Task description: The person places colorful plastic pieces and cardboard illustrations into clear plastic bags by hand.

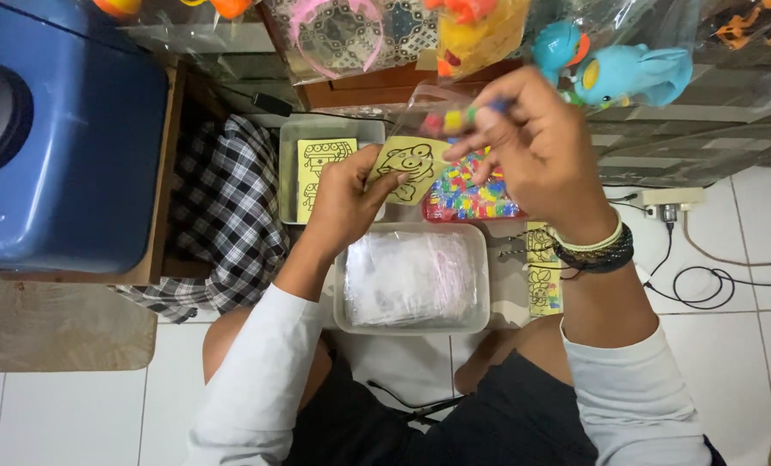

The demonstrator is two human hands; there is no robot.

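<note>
My left hand (347, 195) pinches a small yellow card (408, 165) printed with a black cartoon drawing. My right hand (536, 147) is raised beside it, fingers closed on a small clear plastic bag (441, 110) with several coloured bits inside. Both hands hover above a red tray of colourful pieces (467, 197). Nearer to me sits a clear container (412, 278) filled with clear plastic bags.
A clear tray with more yellow cards (320, 166) lies to the left. A blue bin (62, 129), a checked cloth (226, 216), bagged toys (627, 73) at the back, a finished card strip (542, 280), a power strip and cables (687, 250) on the right floor.
</note>
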